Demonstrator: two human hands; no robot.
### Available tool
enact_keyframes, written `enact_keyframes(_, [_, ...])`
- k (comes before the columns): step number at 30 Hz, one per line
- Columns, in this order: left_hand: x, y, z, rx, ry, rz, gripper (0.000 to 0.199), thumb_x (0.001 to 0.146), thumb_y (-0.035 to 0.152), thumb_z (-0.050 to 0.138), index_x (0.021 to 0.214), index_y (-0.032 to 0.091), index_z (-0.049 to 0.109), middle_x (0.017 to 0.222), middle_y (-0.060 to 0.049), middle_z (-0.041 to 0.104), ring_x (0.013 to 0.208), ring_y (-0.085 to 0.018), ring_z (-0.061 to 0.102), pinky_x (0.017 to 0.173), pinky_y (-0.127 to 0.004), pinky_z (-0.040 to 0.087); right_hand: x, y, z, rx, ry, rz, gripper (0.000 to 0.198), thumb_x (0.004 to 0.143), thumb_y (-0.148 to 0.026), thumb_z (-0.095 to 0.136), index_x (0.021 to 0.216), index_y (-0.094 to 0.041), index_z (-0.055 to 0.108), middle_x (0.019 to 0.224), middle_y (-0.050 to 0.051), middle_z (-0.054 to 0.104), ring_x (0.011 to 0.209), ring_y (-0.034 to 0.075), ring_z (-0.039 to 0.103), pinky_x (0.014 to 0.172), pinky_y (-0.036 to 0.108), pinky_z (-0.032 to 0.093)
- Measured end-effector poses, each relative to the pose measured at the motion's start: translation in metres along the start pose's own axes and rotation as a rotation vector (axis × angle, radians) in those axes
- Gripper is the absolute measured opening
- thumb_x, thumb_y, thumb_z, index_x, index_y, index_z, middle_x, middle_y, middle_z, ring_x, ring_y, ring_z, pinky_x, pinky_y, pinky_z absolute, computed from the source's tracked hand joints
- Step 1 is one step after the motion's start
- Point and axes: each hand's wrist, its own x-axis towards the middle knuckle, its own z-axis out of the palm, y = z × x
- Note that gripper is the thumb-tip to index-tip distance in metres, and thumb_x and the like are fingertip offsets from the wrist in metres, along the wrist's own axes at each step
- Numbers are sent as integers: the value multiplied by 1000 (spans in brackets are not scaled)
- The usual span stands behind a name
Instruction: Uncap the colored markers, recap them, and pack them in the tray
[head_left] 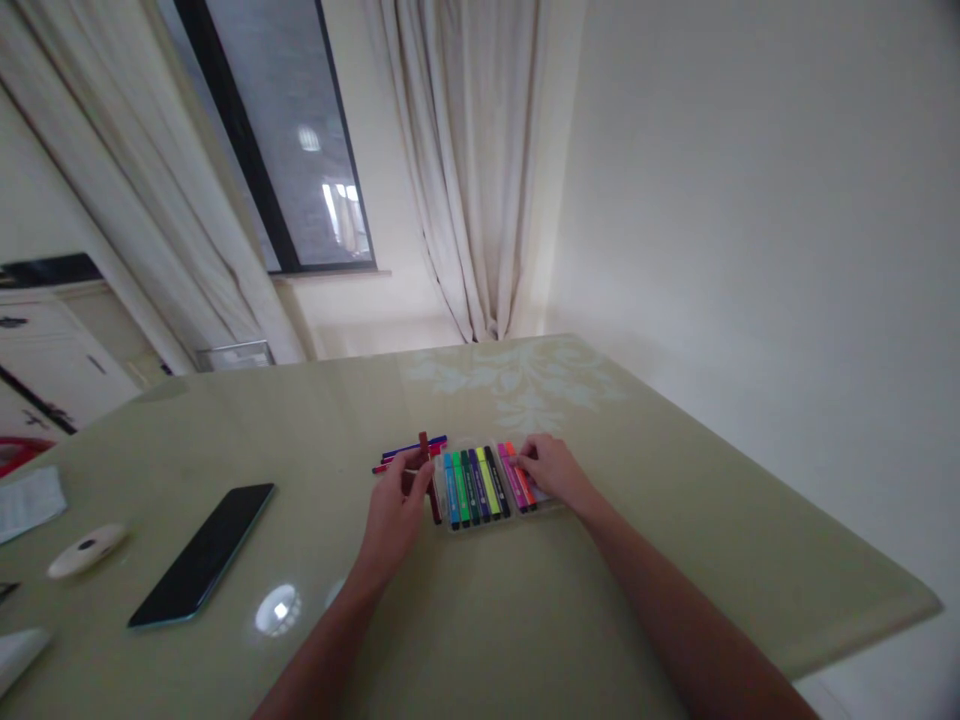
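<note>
A clear plastic marker case [480, 527] lies opened flat on the table. Its left half holds a row of several markers [475, 485] in blue, greens, purple, yellow and black. In the right half are pink markers [512, 480] and an orange marker [527, 483]. My left hand [396, 497] pinches a brown marker [433, 500] upright at the case's left edge. The fingers of my right hand [553, 466] are closed at the upper part of the orange marker. Several loose markers [411, 448], blue and red ones among them, lie behind my left hand.
A dark tablet or large phone [202, 555] rests on the glossy table [570, 610] to the left. Beyond it are a white oval object [88, 550] and some paper [30, 503]. A wall [787, 250] borders the table's right side; curtains [465, 150] hang behind.
</note>
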Motion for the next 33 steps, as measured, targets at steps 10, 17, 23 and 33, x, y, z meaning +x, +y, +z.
enact_keyframes(10, [-16, 17, 14, -386, -211, -194, 39, 85, 54, 70, 99, 19, 58, 100, -4, 71, 82, -20, 75, 74, -33, 61, -20, -44, -2, 487, -258, -231, 26, 87, -43, 68, 82, -18, 73, 74, 2, 71, 66, 15, 62, 62, 26, 45])
enact_keyframes(17, [-19, 16, 20, -416, -217, -177, 41, 80, 53, 76, 96, 18, 60, 97, -4, 71, 84, -21, 74, 76, -34, 62, -33, -57, 0, 759, -482, -222, 32, 71, -45, 85, 85, -19, 72, 80, 2, 75, 75, 18, 69, 72, 30, 52])
enact_keyframes(23, [-20, 19, 19, -394, -253, -147, 38, 84, 52, 72, 103, 20, 66, 105, -5, 73, 96, -23, 73, 87, -37, 60, -32, -56, -2, 798, -469, -195, 38, 68, -48, 87, 85, -18, 72, 81, 3, 74, 76, 18, 69, 72, 31, 53])
enact_keyframes(33, [-20, 16, 18, -473, -227, -169, 43, 79, 43, 78, 114, 20, 69, 105, -5, 73, 99, -25, 73, 85, -36, 61, -32, -51, 2, 758, -442, -240, 31, 76, -43, 83, 90, -19, 72, 78, 1, 72, 72, 18, 68, 67, 28, 51])
